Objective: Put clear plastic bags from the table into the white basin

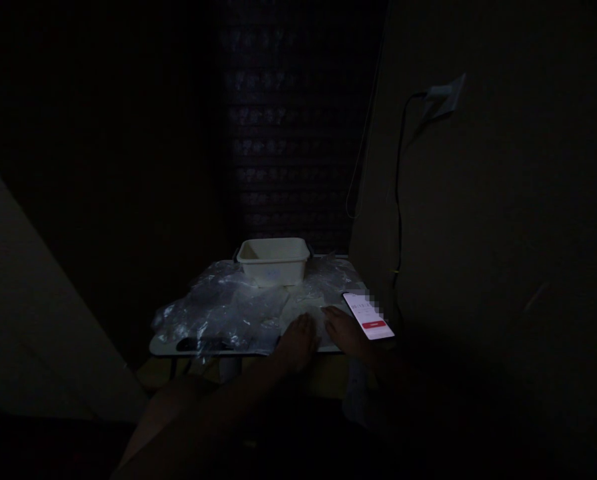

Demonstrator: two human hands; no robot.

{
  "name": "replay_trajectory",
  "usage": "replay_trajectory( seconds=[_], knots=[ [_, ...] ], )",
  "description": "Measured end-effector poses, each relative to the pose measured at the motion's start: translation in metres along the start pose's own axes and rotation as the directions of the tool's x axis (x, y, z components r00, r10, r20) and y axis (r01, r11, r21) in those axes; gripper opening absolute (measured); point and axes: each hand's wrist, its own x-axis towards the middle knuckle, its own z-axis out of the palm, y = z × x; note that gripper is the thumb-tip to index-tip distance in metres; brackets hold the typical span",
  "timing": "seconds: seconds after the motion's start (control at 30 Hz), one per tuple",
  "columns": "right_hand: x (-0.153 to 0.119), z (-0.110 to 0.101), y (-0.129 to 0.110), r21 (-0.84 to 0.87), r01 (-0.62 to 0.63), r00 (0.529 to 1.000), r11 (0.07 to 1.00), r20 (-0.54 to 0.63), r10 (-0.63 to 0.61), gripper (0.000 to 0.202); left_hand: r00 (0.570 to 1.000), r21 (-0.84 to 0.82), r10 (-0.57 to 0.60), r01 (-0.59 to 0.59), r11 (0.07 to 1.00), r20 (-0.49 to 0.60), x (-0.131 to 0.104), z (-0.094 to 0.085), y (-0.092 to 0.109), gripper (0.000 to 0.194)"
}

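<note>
Palm down near the front edge of the small table, my left hand [299, 339] rests on a pale, clear plastic bag or sheet [293, 308], its fingers pointing forward. My right hand [342, 329] lies flat beside it on the right, fingers stretched toward the same plastic. Neither hand appears to grip anything, though the dim light blurs the fingertips. More crumpled clear plastic bags [223, 310] spread over the table's left side. Behind them stands a white plastic tub [274, 270] with dark handles at its sides.
A lit phone [369, 317] showing a timer lies at the table's [163, 347] right edge, close to my right hand. A black cable [398, 200] hangs from a wall outlet [443, 97] on the right. Dark slatted blinds [268, 143] are behind the table. The room is very dark.
</note>
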Motion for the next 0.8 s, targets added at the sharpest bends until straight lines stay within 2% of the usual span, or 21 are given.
replay_trajectory(
  seconds=[0.07,0.17,0.27,0.4,0.53,0.7,0.8],
  knots=[
    [0.001,0.013,-0.001,0.039,0.114,0.993,0.993,0.004,-0.114,0.040,1.000,0.042,-0.001,0.000,0.999,0.018,0.000,0.007,0.002,0.048],
    [-0.001,0.028,0.000,0.001,0.174,0.984,0.985,0.041,-0.174,0.046,0.999,0.076,-0.012,0.008,0.997,0.044,0.001,0.013,0.000,0.050],
    [-0.004,0.034,0.004,-0.059,0.138,0.988,0.989,0.081,-0.133,0.049,0.996,0.087,-0.068,0.063,0.994,0.055,0.000,0.013,-0.002,0.057],
    [-0.007,0.032,0.008,-0.098,0.015,0.994,0.995,0.110,-0.004,0.056,0.984,0.110,-0.167,0.160,0.981,0.057,-0.002,0.010,-0.002,0.069],
    [-0.003,0.024,0.009,-0.117,-0.065,0.994,0.991,0.083,0.075,0.057,0.970,0.154,-0.238,0.227,0.962,0.054,0.002,0.006,-0.005,0.071],
    [0.007,0.019,0.003,-0.073,0.128,0.991,0.989,0.048,-0.125,0.046,0.996,0.123,-0.085,0.087,0.989,-0.018,0.012,0.006,-0.009,0.051],
    [0.009,0.025,0.002,-0.059,0.179,0.982,0.982,0.075,-0.174,0.047,0.994,0.122,-0.111,0.110,0.986,0.003,0.015,0.012,-0.011,0.050]
  ],
)
